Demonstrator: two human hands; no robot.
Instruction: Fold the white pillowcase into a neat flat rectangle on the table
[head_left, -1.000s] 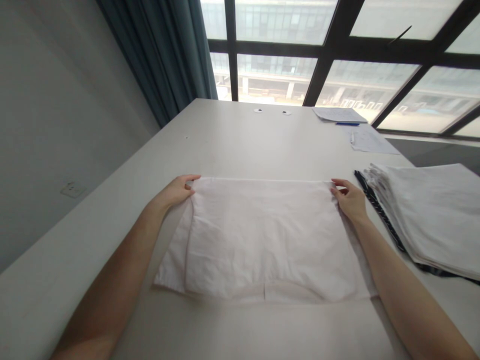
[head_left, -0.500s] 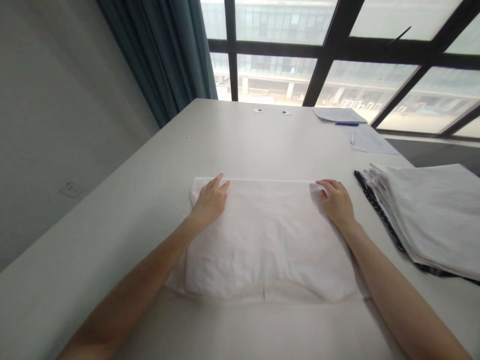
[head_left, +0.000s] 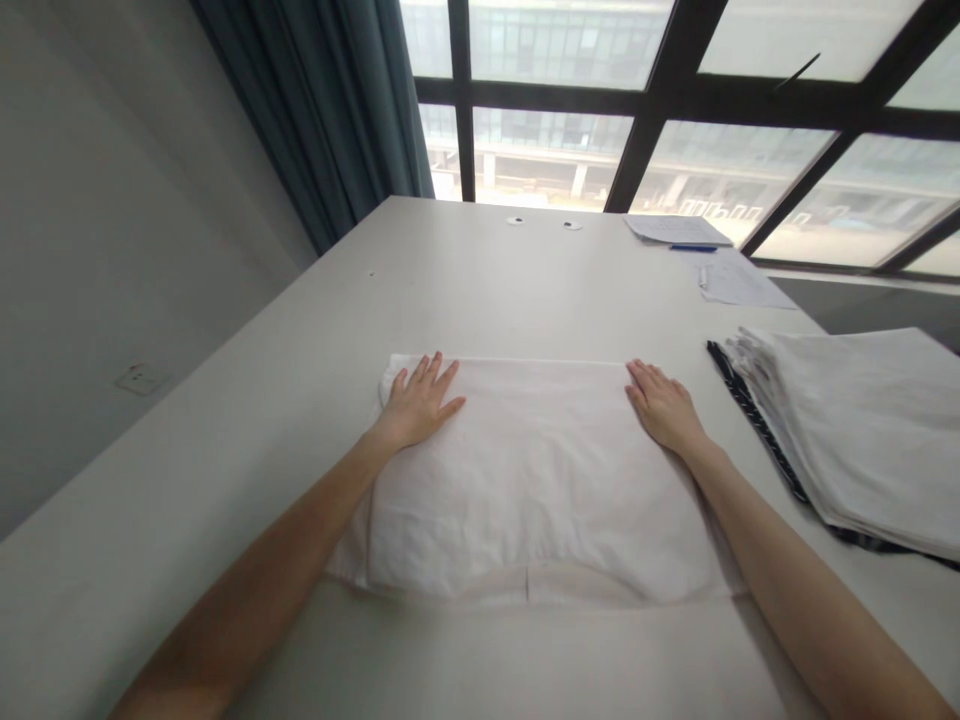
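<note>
A white folded garment [head_left: 525,470], probably a shirt, lies flat on the white table [head_left: 480,280] in front of me. Its straight folded edge faces the window, and a curved neckline with a short dark line at its middle is on the near side. My left hand [head_left: 420,402] rests on its far left corner with the fingers spread. On the far right corner, my right hand [head_left: 665,405] lies flat, fingers stretched out and close together. Neither hand grips the cloth. Light wrinkles run across the middle and lower part of the garment.
A stack of folded white cloth [head_left: 870,430] on a dark, white-marked cloth [head_left: 757,420] sits at the right. Papers [head_left: 679,230] and a blue pen [head_left: 693,248] lie at the far right. Two small eye-shaped pieces [head_left: 515,221] are near the back edge, before the window.
My left fingers have spread and flattened on the cloth. The right hand has gone from a curled hold at the corner to lying flat. The garment has barely moved.
</note>
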